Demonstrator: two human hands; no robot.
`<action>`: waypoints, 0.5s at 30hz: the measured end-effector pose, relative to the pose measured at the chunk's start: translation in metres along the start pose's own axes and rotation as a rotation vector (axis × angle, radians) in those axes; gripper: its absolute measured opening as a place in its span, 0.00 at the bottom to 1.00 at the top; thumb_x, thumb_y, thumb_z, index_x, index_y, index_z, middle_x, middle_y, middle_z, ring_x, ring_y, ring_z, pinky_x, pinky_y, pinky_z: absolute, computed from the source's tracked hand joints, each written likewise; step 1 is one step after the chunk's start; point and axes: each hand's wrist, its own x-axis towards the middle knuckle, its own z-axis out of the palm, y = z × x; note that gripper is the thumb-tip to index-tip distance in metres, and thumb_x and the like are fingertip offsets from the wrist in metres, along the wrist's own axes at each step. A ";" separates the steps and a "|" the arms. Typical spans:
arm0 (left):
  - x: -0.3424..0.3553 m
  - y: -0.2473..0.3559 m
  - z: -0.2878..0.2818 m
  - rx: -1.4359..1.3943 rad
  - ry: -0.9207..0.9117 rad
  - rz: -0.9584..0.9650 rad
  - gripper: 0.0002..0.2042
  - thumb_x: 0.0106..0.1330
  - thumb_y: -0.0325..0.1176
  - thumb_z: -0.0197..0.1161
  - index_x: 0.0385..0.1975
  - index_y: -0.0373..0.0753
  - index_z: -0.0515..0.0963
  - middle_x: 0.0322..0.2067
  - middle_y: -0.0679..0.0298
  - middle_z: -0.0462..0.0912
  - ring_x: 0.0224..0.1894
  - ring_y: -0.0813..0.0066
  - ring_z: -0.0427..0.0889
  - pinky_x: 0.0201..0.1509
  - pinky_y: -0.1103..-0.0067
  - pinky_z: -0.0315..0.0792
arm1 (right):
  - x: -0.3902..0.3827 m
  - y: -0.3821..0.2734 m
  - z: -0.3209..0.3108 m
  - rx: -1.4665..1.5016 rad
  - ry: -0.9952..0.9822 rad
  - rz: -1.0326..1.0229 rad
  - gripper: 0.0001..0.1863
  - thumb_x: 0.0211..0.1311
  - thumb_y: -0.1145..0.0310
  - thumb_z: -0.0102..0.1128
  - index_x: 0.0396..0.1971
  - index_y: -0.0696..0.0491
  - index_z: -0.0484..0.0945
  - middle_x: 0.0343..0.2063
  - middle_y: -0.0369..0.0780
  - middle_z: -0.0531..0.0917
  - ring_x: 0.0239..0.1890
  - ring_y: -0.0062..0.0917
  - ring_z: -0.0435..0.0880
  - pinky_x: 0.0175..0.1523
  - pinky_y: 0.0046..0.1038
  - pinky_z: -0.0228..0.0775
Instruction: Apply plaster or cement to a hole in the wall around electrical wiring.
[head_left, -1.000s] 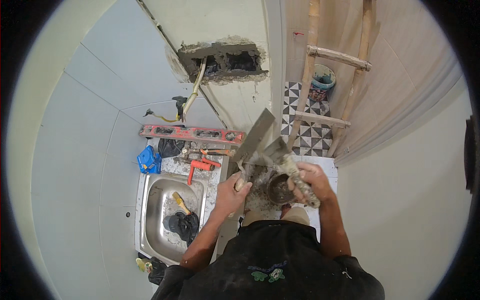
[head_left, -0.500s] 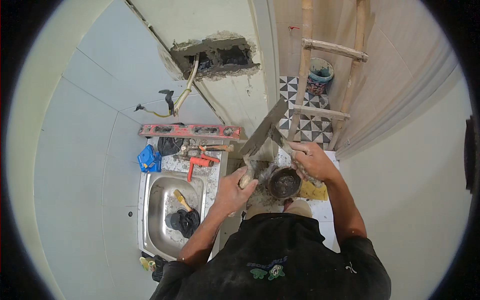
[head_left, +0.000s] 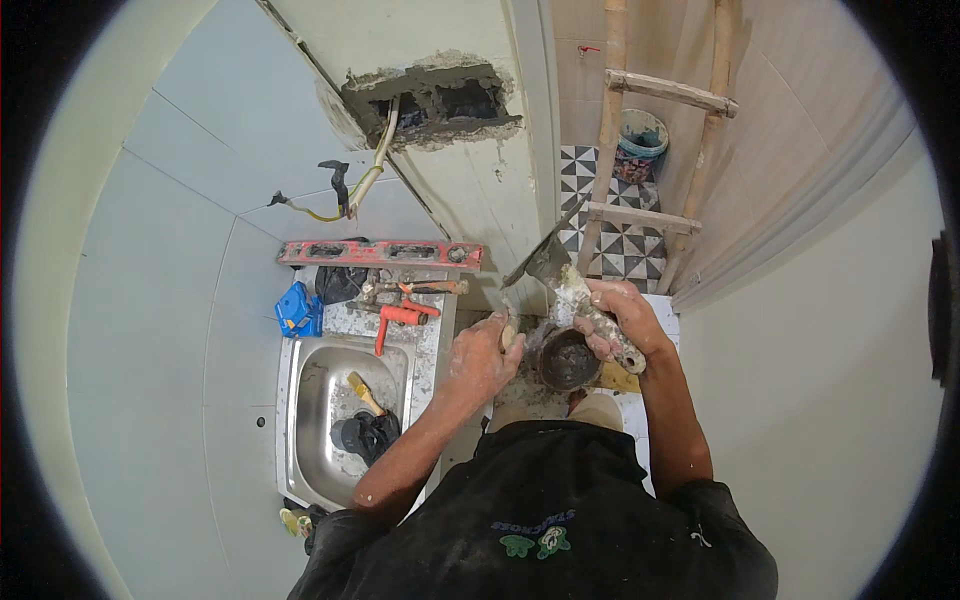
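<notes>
Beside a pale tiled wall [head_left: 150, 300], in the head view: gripping a trowel [head_left: 522, 268] in the left hand [head_left: 482, 355] and a scraper [head_left: 577, 294] in the right hand [head_left: 628, 314], with fingers curled closed around both handles and blades overlapping just beyond.

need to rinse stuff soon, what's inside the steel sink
A yellow-bristled paintbrush, a crumpled black bundle and a dark grey rounded object beside it lie in the sink. What is under the bundle cannot be seen.
</notes>
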 end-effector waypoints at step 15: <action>0.003 -0.001 0.003 0.224 -0.116 -0.005 0.21 0.59 0.35 0.62 0.48 0.28 0.71 0.30 0.41 0.79 0.34 0.42 0.81 0.36 0.58 0.76 | -0.011 0.022 0.016 0.198 0.034 0.091 0.20 0.59 0.69 0.40 0.47 0.63 0.70 0.22 0.42 0.75 0.07 0.19 0.67 0.10 0.21 0.58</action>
